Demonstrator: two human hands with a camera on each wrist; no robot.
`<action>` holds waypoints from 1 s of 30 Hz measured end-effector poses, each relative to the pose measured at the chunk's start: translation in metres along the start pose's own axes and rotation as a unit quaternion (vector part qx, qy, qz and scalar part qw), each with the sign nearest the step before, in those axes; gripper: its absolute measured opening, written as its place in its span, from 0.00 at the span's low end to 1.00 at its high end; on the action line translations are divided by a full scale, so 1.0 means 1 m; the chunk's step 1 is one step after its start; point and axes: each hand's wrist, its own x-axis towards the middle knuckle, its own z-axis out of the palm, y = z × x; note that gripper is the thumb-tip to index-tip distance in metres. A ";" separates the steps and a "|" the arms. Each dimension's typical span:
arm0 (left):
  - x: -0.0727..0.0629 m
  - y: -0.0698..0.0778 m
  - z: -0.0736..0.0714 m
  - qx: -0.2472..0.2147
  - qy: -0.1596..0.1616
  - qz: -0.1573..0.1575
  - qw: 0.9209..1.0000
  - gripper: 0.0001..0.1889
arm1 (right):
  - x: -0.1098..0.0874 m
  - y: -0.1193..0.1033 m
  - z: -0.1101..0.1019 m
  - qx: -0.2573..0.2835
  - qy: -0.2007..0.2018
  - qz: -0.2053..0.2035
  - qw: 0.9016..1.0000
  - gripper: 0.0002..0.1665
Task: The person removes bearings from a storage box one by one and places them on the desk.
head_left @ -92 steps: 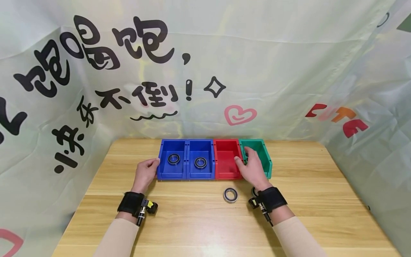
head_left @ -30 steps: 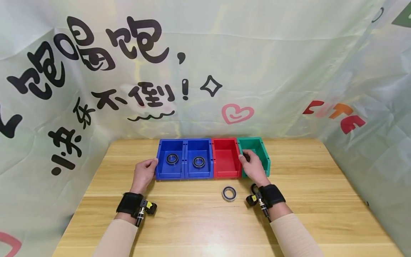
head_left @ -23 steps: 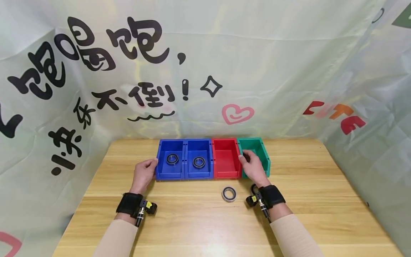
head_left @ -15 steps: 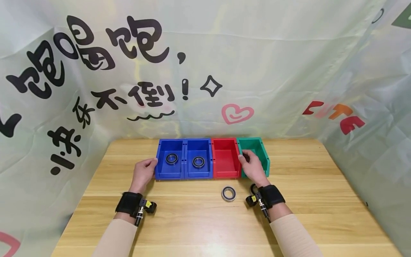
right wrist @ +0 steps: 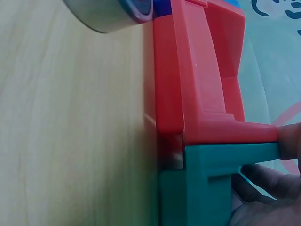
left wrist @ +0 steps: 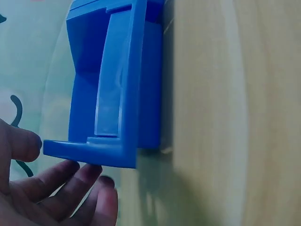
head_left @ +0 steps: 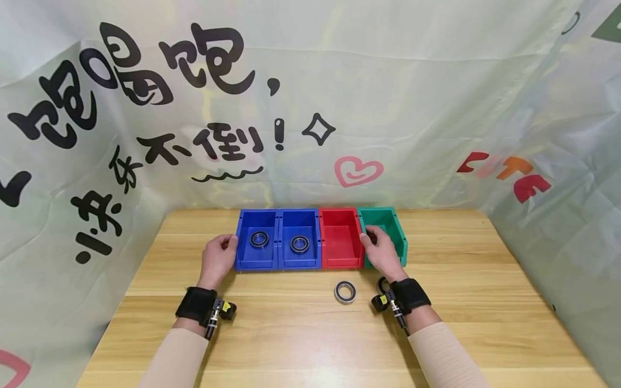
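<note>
Four-sided storage bins stand joined side by side: a left blue bin [head_left: 257, 261], a second blue bin [head_left: 301, 262], a red bin [head_left: 341, 242] and a green bin [head_left: 388, 218]. A ball bearing [head_left: 259, 233] lies in each blue bin. My left hand [head_left: 217, 261] rests against the left blue bin's outer side; in the left wrist view its fingers [left wrist: 56, 176] spread along the side wall, thumb by the rim. My right hand [head_left: 384, 253] pinches the adjoining red and green walls, thumb at the rim and fingers [right wrist: 263, 181] inside the green bin, partly hidden.
On the wooden table [head_left: 291, 334], a loose bearing [head_left: 337, 298] lies in front of the red bin. Another bearing [head_left: 381, 281] is partly hidden behind the right wrist camera [head_left: 380, 303]. A printed cloth [head_left: 427, 108] hangs behind the bins.
My right hand has moved from over the red and green bins to grip their shared walls. My left hand has shifted slightly upward, its fingers loosening a little at the blue bin.
</note>
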 end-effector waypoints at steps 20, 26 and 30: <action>-0.006 0.035 0.017 0.111 0.059 0.142 0.982 0.21 | 0.001 0.003 0.002 -0.004 0.002 -0.005 1.000 0.28; -0.008 0.046 0.028 0.128 0.062 0.173 0.975 0.20 | 0.001 0.005 0.001 -0.006 0.001 -0.007 1.000 0.29; -0.009 0.053 0.036 0.130 0.056 0.203 0.969 0.20 | 0.001 0.005 0.001 -0.009 0.002 -0.006 1.000 0.29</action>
